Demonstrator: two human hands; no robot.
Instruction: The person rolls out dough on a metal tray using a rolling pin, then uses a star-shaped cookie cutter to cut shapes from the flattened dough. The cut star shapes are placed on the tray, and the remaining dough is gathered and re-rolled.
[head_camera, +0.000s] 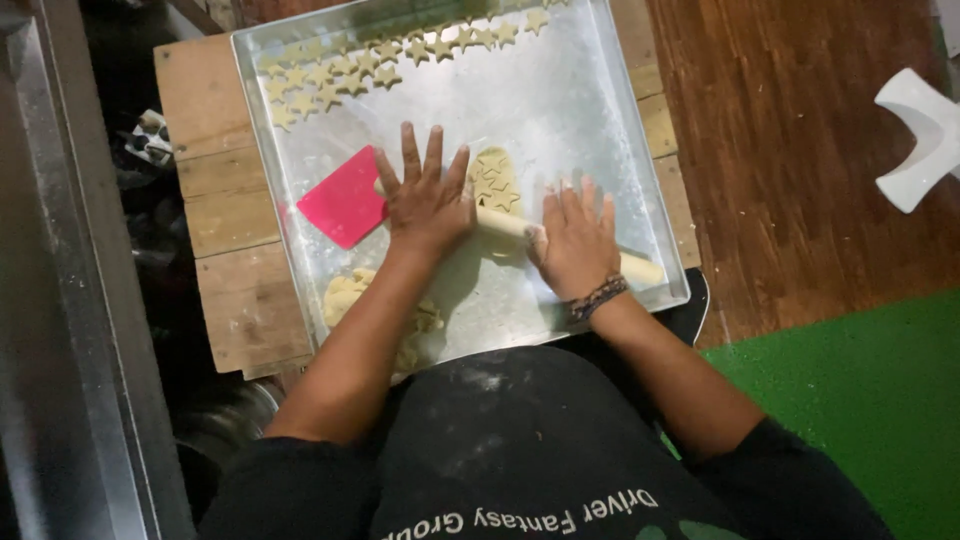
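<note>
Both flat palms, left hand (425, 205) and right hand (577, 243), press unclenched on the rolling pin (505, 224) flattening dough (495, 178) mid-tray (600, 100); rolling seems underway, needing an even forward push next.

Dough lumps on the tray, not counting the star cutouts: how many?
2: flattened dough under the rolling pin between both hands; dough lump at the tray's near-left, partly behind the left forearm.
</note>
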